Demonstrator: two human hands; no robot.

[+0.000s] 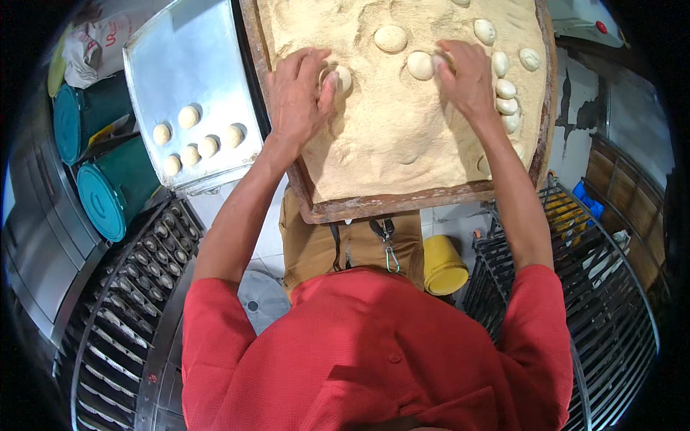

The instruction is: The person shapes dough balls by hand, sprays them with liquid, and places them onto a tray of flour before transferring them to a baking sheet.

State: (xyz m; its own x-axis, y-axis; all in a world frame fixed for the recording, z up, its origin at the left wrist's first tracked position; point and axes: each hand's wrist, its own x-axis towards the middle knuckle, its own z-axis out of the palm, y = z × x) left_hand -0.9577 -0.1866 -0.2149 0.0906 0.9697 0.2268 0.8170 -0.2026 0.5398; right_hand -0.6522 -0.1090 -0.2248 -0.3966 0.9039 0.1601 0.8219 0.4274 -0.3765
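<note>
Both of my hands work over a wooden tray (402,207) filled with pale coarse flour. My left hand (302,93) curls round a white dough ball (344,79), its thumb against the ball's near side. Across from it, my right hand (467,77) is bent with thumb and fingertips at the right edge of another dough ball (420,66). A larger, flatter dough ball (390,39) rests in the flour between and beyond the hands. Along the tray's right side several more dough pieces (506,89) form a loose line; one lower piece is partly behind my right forearm.
At the left, a metal baking sheet (208,65) carries several flour-coated dough balls (188,116). Teal lidded bins (102,201) stand beyond it. Slatted metal racks flank me, the right rack (568,287) beside a yellow bucket (445,266). A grey round stool top (262,298) sits below left.
</note>
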